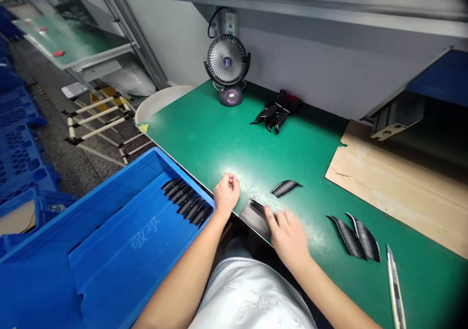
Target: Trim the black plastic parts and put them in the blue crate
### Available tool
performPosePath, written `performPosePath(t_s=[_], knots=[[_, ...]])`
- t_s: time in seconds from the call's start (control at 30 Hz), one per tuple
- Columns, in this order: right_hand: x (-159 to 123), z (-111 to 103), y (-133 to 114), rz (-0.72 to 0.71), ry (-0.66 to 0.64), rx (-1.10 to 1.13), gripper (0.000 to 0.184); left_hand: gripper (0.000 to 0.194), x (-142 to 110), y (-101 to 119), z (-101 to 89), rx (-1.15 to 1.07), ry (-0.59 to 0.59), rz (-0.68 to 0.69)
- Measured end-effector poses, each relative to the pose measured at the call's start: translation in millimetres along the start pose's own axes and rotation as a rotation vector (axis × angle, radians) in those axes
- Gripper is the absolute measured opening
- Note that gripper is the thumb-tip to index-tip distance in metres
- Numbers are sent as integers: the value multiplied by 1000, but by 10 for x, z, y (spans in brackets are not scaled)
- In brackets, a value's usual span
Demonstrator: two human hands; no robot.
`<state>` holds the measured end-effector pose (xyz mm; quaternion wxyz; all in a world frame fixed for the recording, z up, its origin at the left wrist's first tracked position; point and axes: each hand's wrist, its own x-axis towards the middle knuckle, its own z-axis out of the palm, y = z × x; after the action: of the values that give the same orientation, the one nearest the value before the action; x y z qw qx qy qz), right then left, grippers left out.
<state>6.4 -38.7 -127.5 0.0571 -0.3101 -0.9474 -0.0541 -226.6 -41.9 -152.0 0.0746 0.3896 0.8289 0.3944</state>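
My left hand is closed in a loose fist at the front edge of the green table; nothing sticks out of it. My right hand has its fingers on a blurred grey-and-black flat item at the same edge; motion smears its shape. Small pale bits lie around it. Just beyond is a curved black plastic piece. Two similar black pieces rest side by side to the right. A box-cutter knife lies at the far right.
On my left stands a blue bin with a row of black pieces inside. A small fan and a pile of black pieces are at the back. Cardboard covers the right rear, beneath a metal shelf.
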Motion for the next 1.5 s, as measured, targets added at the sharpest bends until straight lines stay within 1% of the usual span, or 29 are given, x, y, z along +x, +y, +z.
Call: performPosePath(t_s=[0.07,0.17,0.23,0.37,0.47,0.57,0.63,0.7,0.77,0.83,0.9,1.0,1.1,1.27,1.5], knots=[[42,7,-14,-3,-7,15,58,10,8,-11,2,-6,4,1],[-12,-3,0,-14,-20,1,60,11,17,-19,10,-15,7,-3],[-46,-4,0,-8,-15,-4,59,12,19,-15,11,-17,9,-7],[10,-11,-3,-3,-25,43,57,12,21,10,-1,-15,11,-7],[23,-62,52,9,-88,62,57,11,25,20,-4,-8,12,-10],[67,-125,99,45,-171,119,52,11,25,15,7,4,13,-24],[126,-159,138,50,-204,173,47,11,22,12,16,12,5,-29],[162,-186,219,37,-225,216,41,10,15,13,20,20,-7,-29],[169,-198,335,33,-273,270,39,10,7,17,20,28,-14,-25],[182,-189,436,33,-324,317,39,10,-1,24,17,36,-13,-21],[218,-168,488,27,-350,345,41,12,-8,32,14,40,-10,-18],[263,-157,500,6,-354,351,42,11,-14,36,12,34,-11,-16],[274,-171,492,19,-367,337,41,10,-16,33,12,25,-10,-13],[355,-178,442,-5,-328,322,40,11,-17,44,5,25,1,-7],[340,-194,430,3,-341,298,40,12,-14,8,58,29,8,-11]])
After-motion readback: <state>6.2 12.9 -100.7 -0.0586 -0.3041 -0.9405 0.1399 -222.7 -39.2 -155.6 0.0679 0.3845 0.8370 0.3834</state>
